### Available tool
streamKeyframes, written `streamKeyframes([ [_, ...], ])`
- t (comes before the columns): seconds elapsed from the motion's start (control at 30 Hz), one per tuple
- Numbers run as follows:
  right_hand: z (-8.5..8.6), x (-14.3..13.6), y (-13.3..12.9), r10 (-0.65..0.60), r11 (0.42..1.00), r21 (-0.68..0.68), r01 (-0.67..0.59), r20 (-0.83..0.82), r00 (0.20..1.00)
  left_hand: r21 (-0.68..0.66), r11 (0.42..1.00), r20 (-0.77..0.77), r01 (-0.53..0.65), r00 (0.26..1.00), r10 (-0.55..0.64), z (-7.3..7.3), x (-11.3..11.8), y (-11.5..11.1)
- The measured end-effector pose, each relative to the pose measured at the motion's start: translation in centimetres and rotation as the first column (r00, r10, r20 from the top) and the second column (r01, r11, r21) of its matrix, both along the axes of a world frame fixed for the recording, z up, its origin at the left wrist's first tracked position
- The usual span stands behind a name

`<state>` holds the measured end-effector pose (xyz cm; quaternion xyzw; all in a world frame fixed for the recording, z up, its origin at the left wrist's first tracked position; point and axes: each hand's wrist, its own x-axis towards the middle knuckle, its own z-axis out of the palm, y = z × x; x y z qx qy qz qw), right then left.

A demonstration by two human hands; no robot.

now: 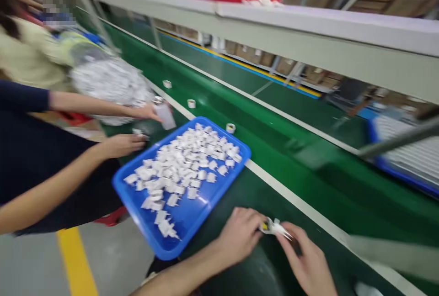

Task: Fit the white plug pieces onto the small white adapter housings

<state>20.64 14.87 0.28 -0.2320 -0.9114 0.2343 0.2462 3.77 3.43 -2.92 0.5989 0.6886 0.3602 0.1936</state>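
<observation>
Down at the near edge of the green conveyor belt [308, 159], the person's two hands meet over one small white part [275, 228]. The left hand [240, 236] is curled, its thumb and fingertips pinched on the end of the part that shows a speck of yellow. The right hand [308, 259] comes in from the other side, fingers bent and closed on the opposite end. The part is blurred by motion, so its exact form cannot be told, but its long axis runs roughly left to right between the two hands, tilting slightly down toward the right hand. It is held just above the belt, and both hands are equally close to it, since each grips one end.

Just to the left of the left hand sits a blue tray [192, 216], turned cornerwise on the belt's near edge and overhanging it, with a heap of similar small white pieces [185, 163] spread across its floor. Beyond the tray, a co-worker's two hands [137, 124] reach in from the left, one holding a small white item; a clear bag of white parts [106, 83] lies behind them. Three small white rings [191, 103] stand apart along the white stripe of the belt.
</observation>
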Motion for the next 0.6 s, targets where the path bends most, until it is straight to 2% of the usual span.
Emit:
streamKeyframes([
  [0.03,0.6,0.0,-0.2,0.043,0.999,-0.024,-0.043,0.041,0.998,-0.007,1.000,0.048,-0.013,0.999,0.013,-0.4,-0.1,0.3],
  [0.1,1.1,-0.7,-0.4,0.071,0.996,0.043,-0.077,0.127,0.989,0.000,1.000,0.094,-0.028,0.995,0.028,-0.9,-0.3,0.9],
  [0.17,1.2,-1.5,-0.4,0.063,0.991,0.097,-0.092,0.262,0.963,0.009,0.999,0.097,-0.033,0.995,0.032,-1.0,-0.1,1.3],
  [0.23,1.4,-1.9,-0.2,0.080,0.990,0.084,-0.115,0.337,0.938,0.010,1.000,0.090,-0.021,0.996,0.020,-0.8,0.2,1.6],
  [0.33,2.3,-1.4,0.1,0.103,0.993,0.019,-0.114,0.304,0.947,0.025,1.000,0.099,-0.011,0.995,0.009,-0.8,0.6,1.8],
  [0.43,3.0,-0.7,0.2,0.058,0.998,-0.016,-0.056,0.247,0.967,0.073,0.997,0.101,-0.021,0.995,0.014,-1.2,0.5,1.8],
  [0.6,2.1,-0.7,-0.2,0.065,0.995,0.042,-0.086,0.364,0.929,0.132,0.991,0.083,-0.016,0.997,0.005,-1.6,0.3,1.7],
])
